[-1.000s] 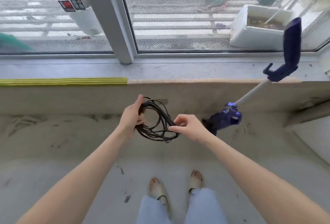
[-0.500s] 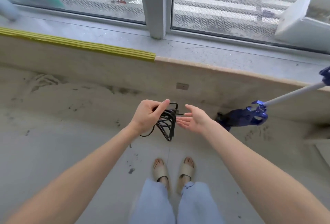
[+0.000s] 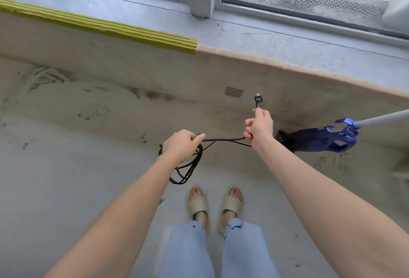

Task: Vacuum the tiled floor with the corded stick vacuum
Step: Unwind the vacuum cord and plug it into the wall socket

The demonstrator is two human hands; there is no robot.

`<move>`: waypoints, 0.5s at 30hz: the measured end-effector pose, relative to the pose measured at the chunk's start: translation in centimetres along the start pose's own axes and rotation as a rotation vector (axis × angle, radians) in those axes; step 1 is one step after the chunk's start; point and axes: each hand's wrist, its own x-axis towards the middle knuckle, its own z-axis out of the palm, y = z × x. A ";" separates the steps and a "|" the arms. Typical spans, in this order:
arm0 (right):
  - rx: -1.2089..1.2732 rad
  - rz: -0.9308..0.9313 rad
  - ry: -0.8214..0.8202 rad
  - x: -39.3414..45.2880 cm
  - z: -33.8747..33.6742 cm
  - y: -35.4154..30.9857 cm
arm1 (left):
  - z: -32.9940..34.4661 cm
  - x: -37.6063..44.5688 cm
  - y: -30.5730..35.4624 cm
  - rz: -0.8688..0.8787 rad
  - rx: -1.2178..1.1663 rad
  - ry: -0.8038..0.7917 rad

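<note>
My left hand [image 3: 182, 145] grips the coiled black power cord [image 3: 188, 167], whose loops hang below it. One strand runs right to my right hand [image 3: 259, 127], which pinches the cord just behind the black plug [image 3: 258, 101]. The plug points up toward a beige wall socket [image 3: 233, 92] slightly to its left, a short gap away. The blue stick vacuum [image 3: 318, 139] leans at the right, its floor head on the floor by the wall and its grey tube [image 3: 382, 119] running out of the frame.
A low beige wall with dark scuffs runs under a grey window sill [image 3: 276, 40]. A yellow ribbed strip [image 3: 99, 27] covers the ledge's left edge. My sandalled feet [image 3: 214, 202] stand on the grey tiled floor [image 3: 66, 189].
The view tilted down. My right hand took the plug end and pulled it out of the coil, up toward the socket. The left hand still holds the coil.
</note>
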 end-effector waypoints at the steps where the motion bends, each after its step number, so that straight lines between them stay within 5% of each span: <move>1: -0.082 -0.081 0.017 2.1 0.2 1.0 | 1.8 1.9 0.0 -0.018 -0.016 -0.007; 15: -0.455 -0.372 0.076 30.5 4.3 19.6 | 26.8 23.9 -9.6 -0.136 -0.219 -0.145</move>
